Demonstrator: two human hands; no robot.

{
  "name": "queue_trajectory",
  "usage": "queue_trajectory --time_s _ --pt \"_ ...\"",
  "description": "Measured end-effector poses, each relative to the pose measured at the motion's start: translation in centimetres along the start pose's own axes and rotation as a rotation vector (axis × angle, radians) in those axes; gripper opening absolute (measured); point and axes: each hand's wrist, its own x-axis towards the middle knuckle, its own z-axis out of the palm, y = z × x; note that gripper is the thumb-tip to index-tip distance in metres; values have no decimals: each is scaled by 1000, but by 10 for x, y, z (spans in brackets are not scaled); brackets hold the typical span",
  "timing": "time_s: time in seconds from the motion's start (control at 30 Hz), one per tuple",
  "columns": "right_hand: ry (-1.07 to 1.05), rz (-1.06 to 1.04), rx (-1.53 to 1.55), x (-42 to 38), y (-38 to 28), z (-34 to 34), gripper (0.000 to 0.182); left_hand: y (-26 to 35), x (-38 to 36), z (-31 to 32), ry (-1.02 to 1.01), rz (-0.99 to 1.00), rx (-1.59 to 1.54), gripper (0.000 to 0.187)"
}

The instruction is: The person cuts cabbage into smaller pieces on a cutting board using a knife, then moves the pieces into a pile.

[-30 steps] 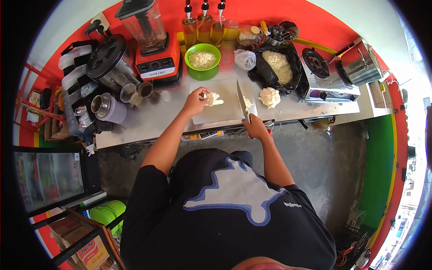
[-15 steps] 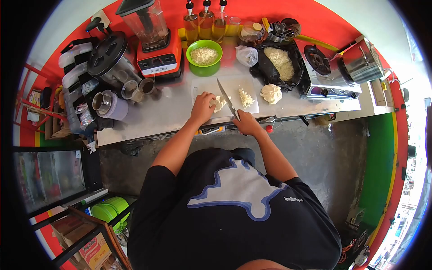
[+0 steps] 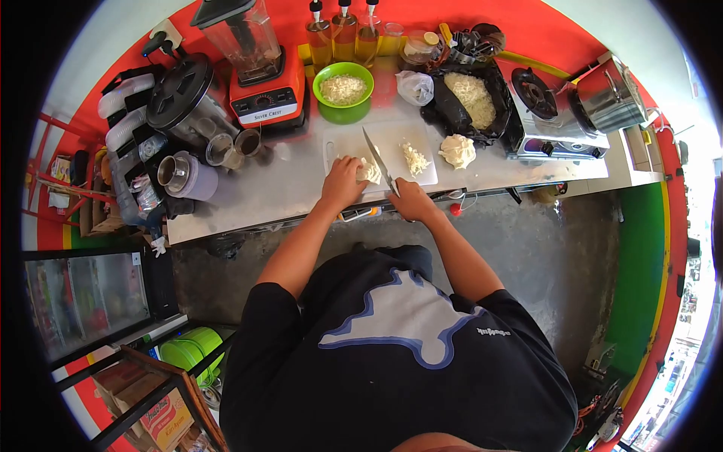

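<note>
On a white cutting board (image 3: 343, 145), my left hand (image 3: 344, 181) is closed over the left side of a pale, cream-coloured piece of food (image 3: 370, 171), its fingers curled on it. My right hand (image 3: 412, 201) grips a knife (image 3: 378, 157) by the handle at the board's front edge. The blade points up and to the left across the board, just right of the pale piece. A small heap of chopped pale bits (image 3: 415, 159) lies right of the blade. Beyond the board's right side sits a larger whitish lump (image 3: 457, 151) on the steel counter.
Behind the board stands a green bowl (image 3: 346, 113) of pale shreds. A black bag (image 3: 501, 113) holding more shreds lies near the gas stove (image 3: 557, 139). An orange blender (image 3: 263, 102), oil bottles (image 3: 344, 38) and cups (image 3: 221, 151) line the back and left.
The view has shifted slightly. Both hands stay at nearly the same place on the board, left hand on the pale piece and right hand on the knife.
</note>
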Motion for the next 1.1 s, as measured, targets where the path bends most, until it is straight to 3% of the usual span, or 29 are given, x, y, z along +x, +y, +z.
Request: queue_trajectory --time_s 0.07,0.2,0.27,0.4,0.6,0.83,0.9,1.03,1.1 --pt "-3 -2 -18 4 4 6 32 5 0 0 352 401 25 32" --pt "-8 -53 -108 6 6 12 34 -4 10 5 141 301 -20 28" --pt "-71 -18 -121 6 0 9 33 14 9 -8 -56 99 45 29" --pt "-162 134 -315 5 -20 5 27 14 15 -1 -49 90 62 31" --pt "-175 146 -452 -7 -37 5 27 12 17 3 -47 52 30 33" --pt "-33 113 -507 9 -20 40 24 9 14 8 35 105 -12 31" --pt "-76 167 -403 22 -21 37 27 9 11 8 11 107 4 31" --pt "-87 90 -487 31 -17 31 25 2 5 7 -3 116 89 38" --pt "-128 148 -336 32 -11 26 28 -8 -3 5 36 127 90 37"
